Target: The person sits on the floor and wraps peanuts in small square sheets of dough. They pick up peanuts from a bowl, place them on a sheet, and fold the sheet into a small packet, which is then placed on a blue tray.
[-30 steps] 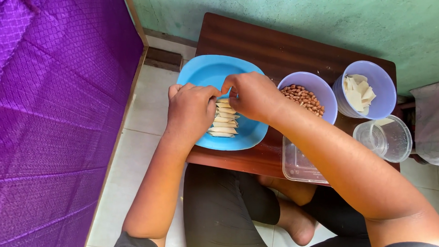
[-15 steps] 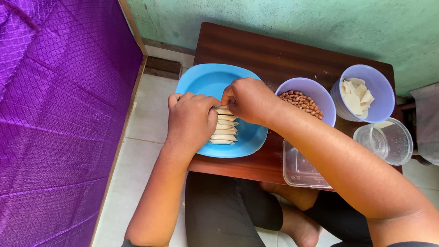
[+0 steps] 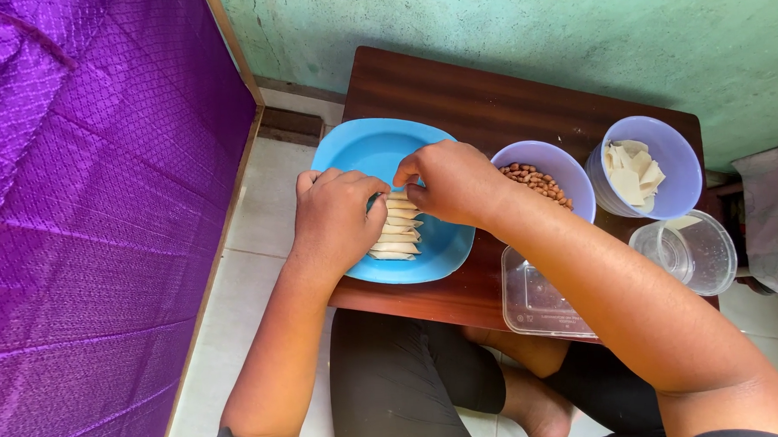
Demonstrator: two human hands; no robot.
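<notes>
Pinching together over the top roll (image 3: 397, 195), both hands meet: left hand (image 3: 337, 220) and right hand (image 3: 451, 184) each hold a fingertip grip on it. It sits atop the stack (image 3: 396, 235) in the blue plate (image 3: 361, 150) on the worktop (image 3: 488, 103). A hard squeeze could split the wrapper, or a nudge topple the stack.

There is one view only, from a camera on the person's head, looking steeply down and a little forward. It sits close above the low brown table (image 3: 488, 103), so both forearms run up from the bottom edge. The green wall (image 3: 503, 25) fills the top, a purple cloth (image 3: 87, 212) the left side, and the tiled floor (image 3: 252, 240) (with the person's folded legs) lies below.
</notes>
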